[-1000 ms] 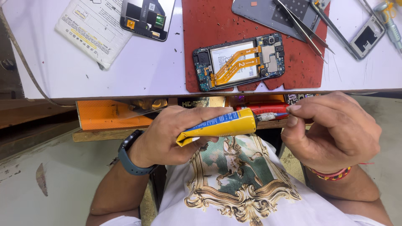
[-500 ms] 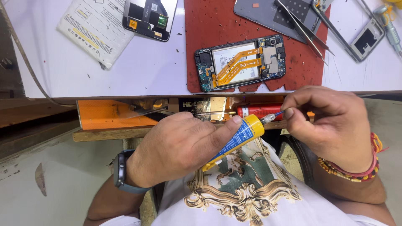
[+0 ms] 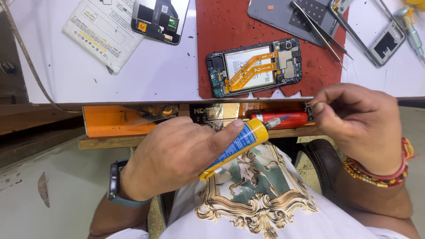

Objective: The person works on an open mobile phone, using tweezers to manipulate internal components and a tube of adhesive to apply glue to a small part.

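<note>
Nearest the camera, the left hand [image 3: 177,155] grips a yellow-and-blue glue tube [image 3: 234,148], fingers wrapped round its body, the nozzle tilted up and to the right below the table edge [image 3: 133,101]. The right hand [image 3: 358,126] is curled narrow, thumb and forefinger pinched at the nozzle tip; whether they hold a small cap cannot be told. Just behind the tube, a shelf under the table carries an orange tray [image 3: 115,121] and a red cylindrical container [image 3: 283,118]. On the white tabletop, a red mat [image 3: 221,26] bears an opened smartphone [image 3: 254,67], its orange flex cables exposed, close to the near edge. Farther back lie tweezers [image 3: 321,31], a grey back cover [image 3: 283,15], a phone frame [image 3: 376,37], a white battery [image 3: 104,31] with printed label, and a second phone assembly [image 3: 159,20].
</note>
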